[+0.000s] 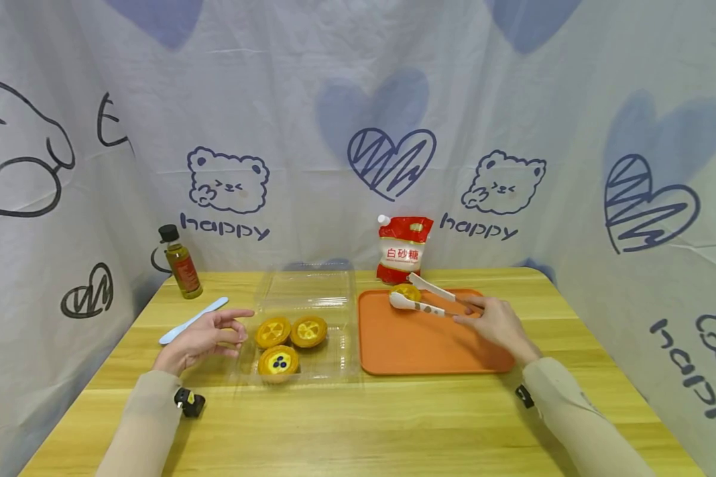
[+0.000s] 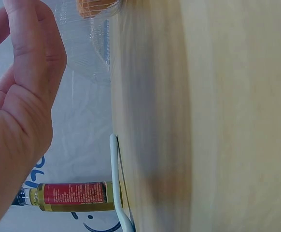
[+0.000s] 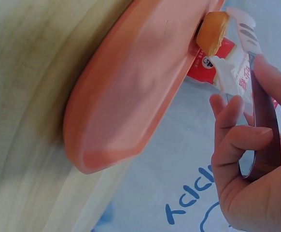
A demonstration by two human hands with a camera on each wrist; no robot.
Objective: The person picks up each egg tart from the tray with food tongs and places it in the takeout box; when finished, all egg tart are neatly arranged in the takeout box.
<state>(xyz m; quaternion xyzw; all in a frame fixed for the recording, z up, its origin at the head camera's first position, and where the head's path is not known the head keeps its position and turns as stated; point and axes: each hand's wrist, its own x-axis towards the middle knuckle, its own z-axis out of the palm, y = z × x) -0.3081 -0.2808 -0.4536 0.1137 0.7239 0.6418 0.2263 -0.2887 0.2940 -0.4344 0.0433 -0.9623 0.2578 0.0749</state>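
My right hand [image 1: 494,326] holds a pair of tongs [image 1: 434,308] with metal arms and white tips, over the orange tray [image 1: 429,344]. The tips stand either side of an egg tart [image 1: 407,291] at the tray's far left corner; in the right wrist view the tart [image 3: 213,33] lies by the tips, and whether both touch it I cannot tell. With loosely bent fingers, my left hand [image 1: 205,338] hovers by the left edge of a clear plastic box [image 1: 340,344], holding nothing. Inside that box are two yellow-topped tarts [image 1: 308,330] and one tart with blueberries [image 1: 278,362].
The box's clear lid [image 1: 307,288] lies open at the back. Behind the tray stands a red and white bag of sugar [image 1: 402,250]. A pale blue knife-like utensil [image 1: 193,320] lies beyond my left hand, near an oil bottle [image 1: 183,265]. Printed curtains surround the wooden table [image 1: 346,430].
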